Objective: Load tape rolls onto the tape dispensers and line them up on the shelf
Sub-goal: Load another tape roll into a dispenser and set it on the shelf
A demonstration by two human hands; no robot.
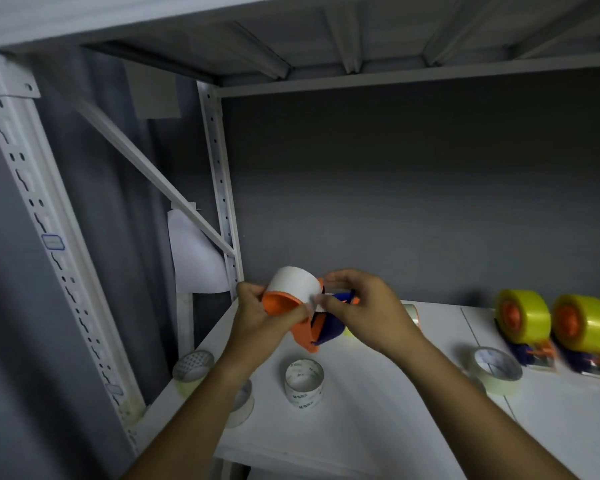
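Head view: both hands raised above the white shelf, working one tape dispenser between them. Left hand curled round the orange hub side, thumb and fingers gripping the edge of the dispenser. White tape roll sits on the hub, tilted up and left. Right hand pinches at the roll's right edge, thumb and forefinger closed on what looks like the loose tape end; the rest of its fingers arch over the blue handle part. Picture is blurred there, so the exact contact is hard to read.

On the shelf below: an empty cardboard core standing near the middle, a clear roll at the left edge, another roll partly behind the left forearm, a clear roll lying flat to the right. Far right, two loaded dispensers with yellow tape, side by side: one, the other just beside it. Grey wall behind.
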